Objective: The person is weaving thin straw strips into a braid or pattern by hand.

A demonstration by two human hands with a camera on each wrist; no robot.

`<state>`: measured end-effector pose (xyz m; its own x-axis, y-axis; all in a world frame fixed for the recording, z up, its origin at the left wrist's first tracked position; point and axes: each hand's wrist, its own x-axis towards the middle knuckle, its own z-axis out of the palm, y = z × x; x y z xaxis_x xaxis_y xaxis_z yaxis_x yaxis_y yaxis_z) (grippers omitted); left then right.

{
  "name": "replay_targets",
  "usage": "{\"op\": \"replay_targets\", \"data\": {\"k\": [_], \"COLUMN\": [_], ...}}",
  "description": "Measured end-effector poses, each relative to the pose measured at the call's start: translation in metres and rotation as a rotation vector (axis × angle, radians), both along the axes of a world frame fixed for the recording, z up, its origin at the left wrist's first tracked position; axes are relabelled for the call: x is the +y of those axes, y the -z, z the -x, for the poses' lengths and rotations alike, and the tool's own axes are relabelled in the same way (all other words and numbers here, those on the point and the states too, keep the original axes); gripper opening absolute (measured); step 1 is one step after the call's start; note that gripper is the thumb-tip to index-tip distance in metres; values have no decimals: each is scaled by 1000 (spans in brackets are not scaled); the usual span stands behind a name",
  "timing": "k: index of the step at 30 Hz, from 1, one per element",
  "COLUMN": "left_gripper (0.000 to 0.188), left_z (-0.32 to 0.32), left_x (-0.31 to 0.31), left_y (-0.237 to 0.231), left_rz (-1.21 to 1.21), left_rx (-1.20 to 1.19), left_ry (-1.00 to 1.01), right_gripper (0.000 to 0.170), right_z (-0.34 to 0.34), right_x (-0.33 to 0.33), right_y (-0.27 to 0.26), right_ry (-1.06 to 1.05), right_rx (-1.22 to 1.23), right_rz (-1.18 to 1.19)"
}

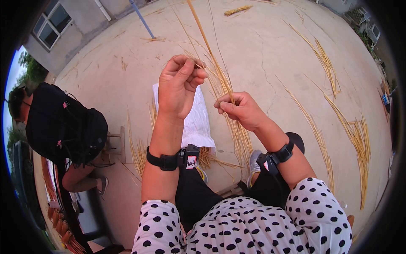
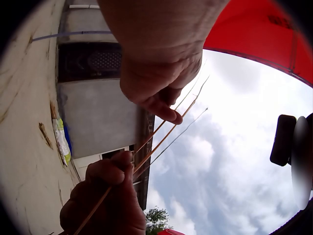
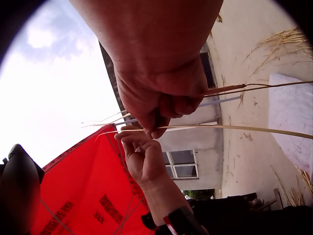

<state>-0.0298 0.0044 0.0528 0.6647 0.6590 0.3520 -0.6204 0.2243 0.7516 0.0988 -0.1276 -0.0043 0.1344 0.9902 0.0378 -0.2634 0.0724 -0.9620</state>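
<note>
Long dry straw stalks (image 1: pixel 220 76) run between the two hands in the head view. The left hand (image 1: pixel 179 82) is raised higher and pinches a thin stalk between thumb and fingertips. Lower and to its right, the right hand (image 1: pixel 243 110) grips stalks between thumb and curled fingers. In the right wrist view, the right hand (image 3: pixel 164 98) pinches one pale stalk (image 3: pixel 234 127), while a browner stalk (image 3: pixel 225 90) passes by its knuckles. The left hand (image 3: pixel 146 159) is at that pale stalk's thin end. Several thin tips extend past the left fingertips in the left wrist view.
A white cloth (image 1: pixel 198 120) covers straw before the knees. Loose straw bundles (image 1: pixel 359 144) lie on the concrete ground (image 1: pixel 275 51) to the right. At left, a person in black (image 1: pixel 59 122) sits by a wooden stool (image 1: pixel 122 142). A red canopy (image 3: pixel 88 191) hangs overhead.
</note>
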Motion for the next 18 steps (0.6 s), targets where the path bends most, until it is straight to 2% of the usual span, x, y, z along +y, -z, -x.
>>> {"op": "replay_targets", "data": {"k": [5,7,8,11,14,18], "left_gripper": [8,9,9,12,18,19], "left_z": [0,1,1,0,0,5], "left_x": [1,5,7,5,-1,-3], "left_y": [3,8,10,8,2,-4], "left_rz": [68,137,138,136,67,-181], "left_rx": [19,-29,-28,4,136,307], "left_ry": [39,198,201,170,74,-70], "right_gripper": [19,19,19,19,19,18], "right_z": [-1,-2,-2,-2,-3,-3], "right_x": [0,0,0,0,0,-1], "right_y": [-1,0,0,1,3,0], "right_ry": [29,26,29,27,31,38], "right_rx": [40,62,63,52,39,17], "right_rz": [-4,-20,-19,-21,-25,-20]}}
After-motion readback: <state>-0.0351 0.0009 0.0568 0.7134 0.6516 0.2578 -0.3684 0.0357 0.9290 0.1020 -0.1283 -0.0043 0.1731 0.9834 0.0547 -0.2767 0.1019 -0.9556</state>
